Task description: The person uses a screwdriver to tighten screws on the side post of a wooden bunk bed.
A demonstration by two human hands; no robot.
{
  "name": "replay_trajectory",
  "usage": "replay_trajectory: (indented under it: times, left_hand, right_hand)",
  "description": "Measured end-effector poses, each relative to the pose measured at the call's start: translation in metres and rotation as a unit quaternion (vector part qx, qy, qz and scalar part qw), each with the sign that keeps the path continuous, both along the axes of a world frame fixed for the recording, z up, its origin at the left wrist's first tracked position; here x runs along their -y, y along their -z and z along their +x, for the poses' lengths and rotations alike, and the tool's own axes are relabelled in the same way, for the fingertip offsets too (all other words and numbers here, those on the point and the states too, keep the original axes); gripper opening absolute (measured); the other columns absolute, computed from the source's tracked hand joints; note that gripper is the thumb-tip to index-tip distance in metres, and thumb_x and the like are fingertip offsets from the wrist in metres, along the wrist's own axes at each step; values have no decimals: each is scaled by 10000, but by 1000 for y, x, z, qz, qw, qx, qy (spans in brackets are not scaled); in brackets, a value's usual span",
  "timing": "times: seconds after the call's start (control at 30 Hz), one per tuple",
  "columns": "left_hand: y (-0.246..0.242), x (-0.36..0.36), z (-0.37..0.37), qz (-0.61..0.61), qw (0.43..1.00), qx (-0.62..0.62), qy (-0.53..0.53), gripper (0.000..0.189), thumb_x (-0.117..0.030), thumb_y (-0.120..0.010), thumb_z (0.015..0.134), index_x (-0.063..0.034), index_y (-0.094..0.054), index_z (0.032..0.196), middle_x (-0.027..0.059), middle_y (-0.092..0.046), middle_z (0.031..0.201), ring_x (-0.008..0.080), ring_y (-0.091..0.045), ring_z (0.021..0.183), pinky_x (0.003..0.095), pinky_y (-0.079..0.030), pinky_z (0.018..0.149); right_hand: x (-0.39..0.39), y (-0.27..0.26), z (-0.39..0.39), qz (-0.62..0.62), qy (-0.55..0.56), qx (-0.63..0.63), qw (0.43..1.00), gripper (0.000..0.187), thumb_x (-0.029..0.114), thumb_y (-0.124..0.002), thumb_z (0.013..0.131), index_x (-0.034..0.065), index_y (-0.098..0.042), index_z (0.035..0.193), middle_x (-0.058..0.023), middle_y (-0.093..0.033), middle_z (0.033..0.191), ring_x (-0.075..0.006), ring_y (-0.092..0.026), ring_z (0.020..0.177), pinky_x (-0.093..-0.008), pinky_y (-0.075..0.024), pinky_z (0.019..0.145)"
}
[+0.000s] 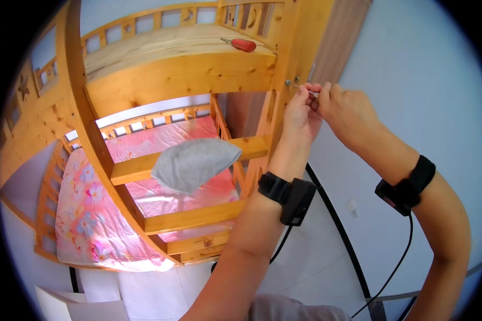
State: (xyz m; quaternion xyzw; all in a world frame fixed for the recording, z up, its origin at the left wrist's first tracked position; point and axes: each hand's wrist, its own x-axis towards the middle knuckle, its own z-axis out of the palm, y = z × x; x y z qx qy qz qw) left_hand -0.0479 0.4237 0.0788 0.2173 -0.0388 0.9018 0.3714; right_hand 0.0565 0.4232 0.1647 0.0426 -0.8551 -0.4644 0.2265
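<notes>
Both hands meet at the right post (pixel 283 60) of a wooden bunk bed. My left hand (pixel 301 114) pinches a slim metal rod-like tool (pixel 314 94) between thumb and fingers. My right hand (pixel 347 110), curled with its knuckles up, grips the tool's outer end. The thin shaft points toward a bolt head (pixel 288 82) in the post; whether its tip touches is too small to tell. Beside that bolt is a second metal fitting (pixel 297 79). Fingers hide most of the tool, so its exact kind is unclear.
A red-handled screwdriver (pixel 243 44) lies on the upper bunk's slats (pixel 156 44). Over a ladder rung (pixel 132 168) hangs a grey cloth (pixel 195 162). Below is a pink floral mattress (pixel 116 224). A white wall (pixel 405 80) rises on the right. Black cables (pixel 393 273) trail from the wrist devices.
</notes>
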Motion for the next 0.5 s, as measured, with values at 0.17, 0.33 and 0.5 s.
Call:
replay_trajectory:
  times: [0.17, 0.33, 0.5]
  left_hand:
    - [-9, 7, 4, -54, 996, 60, -26, 183, -206, -367, 864, -75, -480, 805, 30, -525, 736, 115, -474, 650, 230, -401, 626]
    - [-4, 4, -1, -43, 998, 36, -36, 172, -196, -374, 861, -68, -477, 810, 58, -538, 750, 141, -510, 673, 243, -422, 624]
    - [-2, 3, -1, -33, 999, 29, -24, 181, -196, -361, 864, -61, -479, 833, 64, -541, 776, 141, -506, 690, 243, -420, 621]
  right_hand:
    - [4, 8, 3, 70, 44, -61, 995, 154, 85, -559, 623, 42, -504, 760, -32, -476, 633, -142, -521, 580, -234, -404, 433]
    - [14, -3, 6, 78, 94, 28, 992, 101, 107, -551, 653, 61, -527, 739, -9, -487, 649, -131, -528, 625, -237, -422, 452]
    - [9, -5, -2, 47, 103, 52, 992, 107, 109, -554, 649, 71, -540, 749, -18, -534, 675, -138, -556, 660, -245, -435, 472]
